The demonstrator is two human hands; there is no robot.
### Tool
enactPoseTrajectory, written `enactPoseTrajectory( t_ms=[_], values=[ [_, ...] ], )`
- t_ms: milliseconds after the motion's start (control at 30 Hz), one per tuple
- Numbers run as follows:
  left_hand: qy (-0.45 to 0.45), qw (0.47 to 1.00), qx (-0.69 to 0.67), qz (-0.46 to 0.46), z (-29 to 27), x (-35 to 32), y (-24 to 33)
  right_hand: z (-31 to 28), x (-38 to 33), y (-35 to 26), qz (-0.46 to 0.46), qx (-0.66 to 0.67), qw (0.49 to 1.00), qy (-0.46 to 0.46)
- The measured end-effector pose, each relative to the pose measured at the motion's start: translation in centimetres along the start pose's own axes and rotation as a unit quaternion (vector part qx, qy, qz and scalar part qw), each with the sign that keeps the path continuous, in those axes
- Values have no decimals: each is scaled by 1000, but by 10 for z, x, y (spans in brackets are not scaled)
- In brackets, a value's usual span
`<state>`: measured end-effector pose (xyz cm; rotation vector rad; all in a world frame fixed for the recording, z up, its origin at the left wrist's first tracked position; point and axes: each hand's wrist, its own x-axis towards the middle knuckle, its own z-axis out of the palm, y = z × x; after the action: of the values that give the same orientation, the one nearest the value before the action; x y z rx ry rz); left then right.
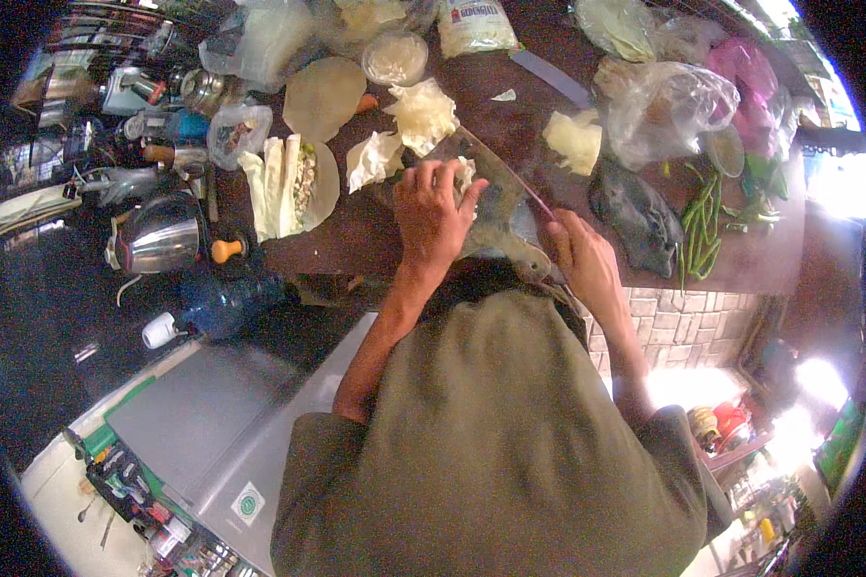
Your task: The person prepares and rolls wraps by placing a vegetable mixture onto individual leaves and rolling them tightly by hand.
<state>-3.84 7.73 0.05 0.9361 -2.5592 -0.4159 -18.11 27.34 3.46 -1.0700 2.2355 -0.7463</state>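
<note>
A: What sits at the left of the surface [356, 240]?

B: A kettle [159, 240], then a halved cabbage [284, 183] and torn leaves [399, 135].

A: And the hands?

B: The left hand [433, 207] presses a cabbage piece [464, 178] on the dark centre of the surface, fingers curled over it. The right hand [582, 255] is closed around the handle of a cleaver [496, 183], whose long axis runs from that hand up-left.

A: Progress?

B: Partway, I judge: loose leaves are cut, half a cabbage remains.
</note>
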Motion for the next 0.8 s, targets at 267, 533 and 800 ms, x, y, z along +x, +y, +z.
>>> enactPoseTrajectory(
  t_ms=[267,533,800],
  values=[
    [-28,998,-35,51,22,-58,-27,4,-6,5,-15,4,1000,-26],
    [-23,994,-20,103,32,-73,-46,7,-3,-5,-74,-45,991,-103],
    [-39,991,38,126,27,-76,-35,17,1,-13,-31,-22,995,-92]
  ],
)
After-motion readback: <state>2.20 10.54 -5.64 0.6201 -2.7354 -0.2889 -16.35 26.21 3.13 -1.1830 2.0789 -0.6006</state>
